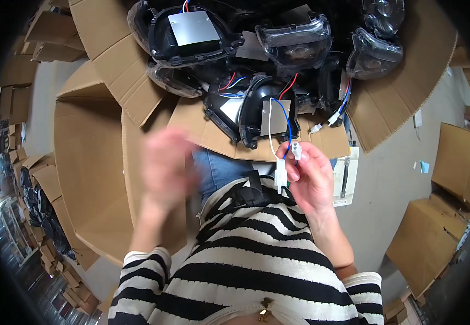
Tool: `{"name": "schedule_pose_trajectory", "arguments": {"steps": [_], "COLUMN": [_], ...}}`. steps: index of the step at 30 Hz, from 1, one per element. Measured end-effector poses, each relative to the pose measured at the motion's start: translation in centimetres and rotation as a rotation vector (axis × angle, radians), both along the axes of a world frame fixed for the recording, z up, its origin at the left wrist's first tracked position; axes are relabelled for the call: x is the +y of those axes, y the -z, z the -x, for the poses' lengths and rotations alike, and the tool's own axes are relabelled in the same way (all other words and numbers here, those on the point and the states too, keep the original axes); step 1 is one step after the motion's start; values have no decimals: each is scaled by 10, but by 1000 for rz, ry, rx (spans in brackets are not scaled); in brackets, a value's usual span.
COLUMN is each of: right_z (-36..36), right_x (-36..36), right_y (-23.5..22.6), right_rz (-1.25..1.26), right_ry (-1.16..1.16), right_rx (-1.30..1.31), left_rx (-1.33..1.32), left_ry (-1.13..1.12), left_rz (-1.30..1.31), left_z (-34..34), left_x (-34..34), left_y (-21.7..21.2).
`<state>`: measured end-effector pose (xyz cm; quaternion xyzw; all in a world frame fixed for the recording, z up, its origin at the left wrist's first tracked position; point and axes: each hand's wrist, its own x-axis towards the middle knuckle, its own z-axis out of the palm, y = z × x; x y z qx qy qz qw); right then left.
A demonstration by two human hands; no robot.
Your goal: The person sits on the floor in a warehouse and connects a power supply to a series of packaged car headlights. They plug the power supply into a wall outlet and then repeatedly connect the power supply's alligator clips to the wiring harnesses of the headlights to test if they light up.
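Observation:
My right hand (314, 183) pinches a small white plug connector (297, 150) between thumb and fingers, over my lap. A longer white connector (280, 174) hangs beside those fingers. White and blue wires (290, 124) run up from the connectors to a black lamp housing (251, 111), which has a silver plate (276, 118) on its back. It rests at the near edge of a cardboard sheet (202, 132). To the left, my left hand (169, 165) is smeared by motion near an open carton; its fingers are not readable.
More lamp units with clear lenses (294, 43) are heaped beyond, some trailing wires with white plugs (333, 117). A large open carton (91, 173) stands at my left. Cardboard boxes (427, 238) sit on the floor at right, near a pale case (348, 179).

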<state>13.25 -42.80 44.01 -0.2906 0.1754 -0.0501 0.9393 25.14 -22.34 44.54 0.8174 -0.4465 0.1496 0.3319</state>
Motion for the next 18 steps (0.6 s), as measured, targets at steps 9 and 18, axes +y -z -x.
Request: {"name": "schedule_pose_trajectory", "arguments": {"steps": [9,18], "right_z": [8,50], "right_x": [-3,-12], "right_y": [0,16], "right_rz": [-46,338], "right_ry": [-6,-209], "right_rx": [3,262], "left_rx": [60,839], "left_ry": [406,287], "left_rz": [135,-178], "left_z": [29,36], "left_x": [-82,-8], "left_y": [3,3]}}
